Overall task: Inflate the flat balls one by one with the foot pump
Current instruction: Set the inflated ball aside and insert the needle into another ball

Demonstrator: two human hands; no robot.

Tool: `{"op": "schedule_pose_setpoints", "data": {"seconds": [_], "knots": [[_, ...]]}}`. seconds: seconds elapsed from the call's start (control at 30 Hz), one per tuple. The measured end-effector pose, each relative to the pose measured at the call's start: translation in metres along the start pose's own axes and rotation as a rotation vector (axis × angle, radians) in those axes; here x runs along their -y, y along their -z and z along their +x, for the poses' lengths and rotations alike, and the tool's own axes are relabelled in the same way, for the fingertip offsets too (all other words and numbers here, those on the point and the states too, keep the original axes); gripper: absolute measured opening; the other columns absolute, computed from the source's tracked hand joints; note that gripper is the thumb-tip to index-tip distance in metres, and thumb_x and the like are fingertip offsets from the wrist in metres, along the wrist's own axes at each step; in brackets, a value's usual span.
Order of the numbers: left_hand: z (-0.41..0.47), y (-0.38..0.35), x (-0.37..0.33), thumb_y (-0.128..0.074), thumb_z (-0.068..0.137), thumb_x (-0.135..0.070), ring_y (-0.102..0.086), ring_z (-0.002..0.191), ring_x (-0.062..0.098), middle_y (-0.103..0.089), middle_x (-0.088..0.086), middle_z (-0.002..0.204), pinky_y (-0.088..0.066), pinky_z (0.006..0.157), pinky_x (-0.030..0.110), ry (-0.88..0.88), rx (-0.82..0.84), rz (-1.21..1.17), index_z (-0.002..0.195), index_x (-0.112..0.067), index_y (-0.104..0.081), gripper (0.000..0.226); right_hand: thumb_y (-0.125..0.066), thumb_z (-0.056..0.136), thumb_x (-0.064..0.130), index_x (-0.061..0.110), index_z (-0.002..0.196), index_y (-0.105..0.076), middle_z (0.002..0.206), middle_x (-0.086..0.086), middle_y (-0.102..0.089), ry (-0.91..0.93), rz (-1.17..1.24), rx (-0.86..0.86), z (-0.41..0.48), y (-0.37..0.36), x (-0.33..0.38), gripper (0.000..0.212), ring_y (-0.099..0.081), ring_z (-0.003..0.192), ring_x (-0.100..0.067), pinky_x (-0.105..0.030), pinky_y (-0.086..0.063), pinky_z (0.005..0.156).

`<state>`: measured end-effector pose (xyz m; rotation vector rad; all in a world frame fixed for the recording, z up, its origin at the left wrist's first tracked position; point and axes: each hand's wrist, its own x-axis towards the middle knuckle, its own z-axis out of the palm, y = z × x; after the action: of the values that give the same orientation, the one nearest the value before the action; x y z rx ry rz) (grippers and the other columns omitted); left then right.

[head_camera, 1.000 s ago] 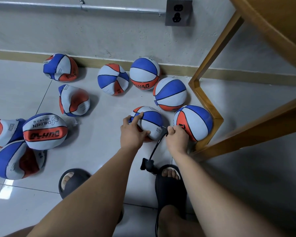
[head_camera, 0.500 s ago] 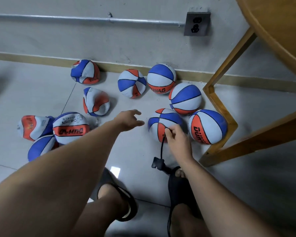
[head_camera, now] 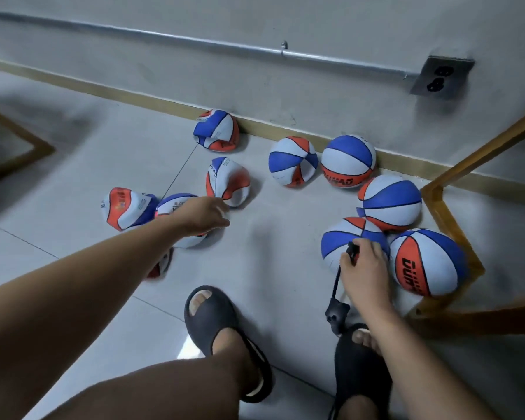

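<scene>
Since half a second earlier, the left hand (head_camera: 205,215) has swung leftward off the open floor and now stretches over a slack ball (head_camera: 176,204) in the left cluster, fingers loose and grasping nothing. Whether it touches that ball cannot be told. The right hand (head_camera: 364,268) has stayed put, pinching the black nozzle (head_camera: 352,253) of the hose (head_camera: 335,281) against a round ball (head_camera: 337,241) just beside the wooden table frame (head_camera: 443,213). Whether the needle sits inside that ball cannot be seen. The hose runs down to the foot pump (head_camera: 335,315), mostly hidden beneath the right sandal (head_camera: 361,359). Several things could go wrong from here. With the body leaning left, the right hand may drag the hose sideways, which could bend the needle or let air escape. The round ball, no longer steadied by a second hand, could roll off the nozzle. A limp ball taken with 1 hand may fold and slip. The shifted weight might also lift the foot and tip the pump. Counted, there are 10 balls. 5 round ones sit at the right near the wall, and 1 of those looks slightly dented. 5 crumpled ones lie at the left, 1 of them half hidden under the left forearm. There are also 1 pump, 1 hose, 2 hands, 2 black sandals and 1 wall socket (head_camera: 441,75).
</scene>
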<state>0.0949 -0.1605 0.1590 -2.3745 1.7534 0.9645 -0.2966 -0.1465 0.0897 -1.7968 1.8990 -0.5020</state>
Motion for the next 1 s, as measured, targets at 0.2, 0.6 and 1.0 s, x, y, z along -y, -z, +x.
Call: {"op": "schedule_pose_setpoints", "data": {"seconds": [0.2,0.6,1.0], "knots": [[-0.018,-0.026,0.078,-0.079,0.090,-0.037,-0.068,0.097,0.006,-0.073,-0.016,0.100,-0.051,0.077,0.024,0.095,-0.209,-0.330,0.116,-0.033,-0.071,0.028,-0.071,0.097,0.020,0.016,0.133,-0.064,0.130,-0.007,-0.065,0.154,-0.056,0.068,0.003,-0.022,0.050,0.037,-0.055,0.126,-0.034,-0.052,-0.046,0.104],[-0.039,-0.077,0.209,-0.080,0.080,-0.038,-0.054,0.122,0.016,-0.058,-0.007,0.131,-0.050,0.101,0.039,0.229,-0.507,-0.448,0.136,-0.041,-0.062,0.058,-0.068,0.101,0.021,0.019,0.127,-0.063,0.130,0.003,-0.067,0.182,0.178,0.482,0.002,-0.158,0.171,0.027,-0.060,0.125,-0.015,-0.032,-0.046,0.105],[-0.044,-0.111,0.307,-0.091,0.060,-0.077,-0.052,0.137,0.017,-0.041,-0.010,0.156,-0.054,0.110,0.049,0.427,-0.567,-0.863,0.158,-0.045,-0.032,0.119,-0.067,0.101,0.032,0.025,0.135,-0.064,0.130,0.010,-0.068,0.031,0.275,0.917,-0.054,-0.266,0.248,0.035,-0.064,0.121,-0.009,-0.029,-0.049,0.106]]}}
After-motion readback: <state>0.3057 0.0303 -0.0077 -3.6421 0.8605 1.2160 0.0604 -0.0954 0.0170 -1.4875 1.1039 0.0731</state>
